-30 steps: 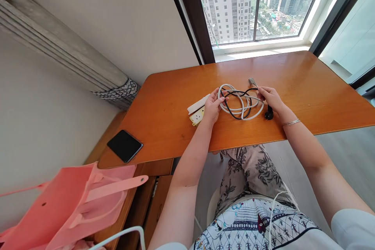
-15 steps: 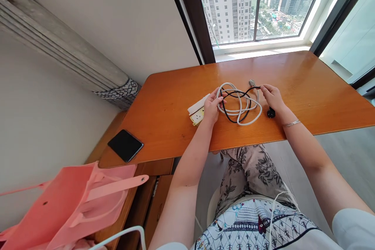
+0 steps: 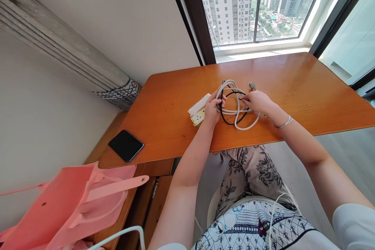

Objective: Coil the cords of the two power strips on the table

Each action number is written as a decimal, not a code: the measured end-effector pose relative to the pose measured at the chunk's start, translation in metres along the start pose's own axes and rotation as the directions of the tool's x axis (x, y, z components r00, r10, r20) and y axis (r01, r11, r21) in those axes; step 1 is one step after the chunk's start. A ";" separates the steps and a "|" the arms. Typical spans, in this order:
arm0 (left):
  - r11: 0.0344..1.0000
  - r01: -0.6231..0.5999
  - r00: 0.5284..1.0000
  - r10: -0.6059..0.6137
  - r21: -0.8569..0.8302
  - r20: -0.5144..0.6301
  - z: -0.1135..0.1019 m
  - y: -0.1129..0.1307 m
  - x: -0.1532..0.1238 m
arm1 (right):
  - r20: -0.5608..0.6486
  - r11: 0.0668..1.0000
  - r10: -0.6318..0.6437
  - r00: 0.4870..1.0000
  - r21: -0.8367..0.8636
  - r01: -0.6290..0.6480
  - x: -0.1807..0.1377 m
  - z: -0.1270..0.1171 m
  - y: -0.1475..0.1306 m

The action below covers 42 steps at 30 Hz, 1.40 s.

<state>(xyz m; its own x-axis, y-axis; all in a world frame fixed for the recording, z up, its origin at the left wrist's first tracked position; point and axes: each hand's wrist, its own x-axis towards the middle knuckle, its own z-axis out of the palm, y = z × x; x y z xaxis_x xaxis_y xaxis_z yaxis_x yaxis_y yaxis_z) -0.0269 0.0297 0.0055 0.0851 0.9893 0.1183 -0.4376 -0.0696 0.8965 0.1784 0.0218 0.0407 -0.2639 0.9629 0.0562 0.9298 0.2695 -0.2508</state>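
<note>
At nine o'clock on the white cord (image 3: 244,129), the left hand (image 3: 213,107) clamps it and the black cord (image 3: 229,124); at three, the right hand (image 3: 258,102) pinches the latter.

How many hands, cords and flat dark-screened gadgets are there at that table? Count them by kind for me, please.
Hands: 2, the left hand and right hand.
Cords: 2, one white cord and one black cord, loops tangled together.
Dark-screened gadgets: 1, a phone or tablet.
Total: 5.
</note>
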 end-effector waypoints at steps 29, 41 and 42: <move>0.998 -0.028 0.994 0.022 -0.060 -0.103 0.001 0.002 0.000 | 0.182 0.995 0.093 0.979 -0.042 -0.087 -0.094 0.000 0.019; 0.984 0.061 0.997 -0.066 -0.168 -0.025 0.002 0.008 -0.003 | -0.241 0.996 0.064 0.968 0.074 -0.047 -0.050 0.005 -0.016; 0.981 0.067 0.998 -0.069 -0.183 -0.008 0.003 0.008 -0.004 | -0.228 0.997 0.070 0.971 0.041 -0.062 -0.043 0.008 -0.020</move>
<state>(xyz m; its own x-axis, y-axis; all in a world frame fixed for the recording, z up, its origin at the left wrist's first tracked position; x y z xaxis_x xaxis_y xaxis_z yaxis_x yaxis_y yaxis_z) -0.0285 0.0248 0.0138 0.1083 0.9927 0.0527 -0.5874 0.0211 0.8090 0.1690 -0.0252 0.0352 -0.1331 0.9571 0.2574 0.9331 0.2085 -0.2929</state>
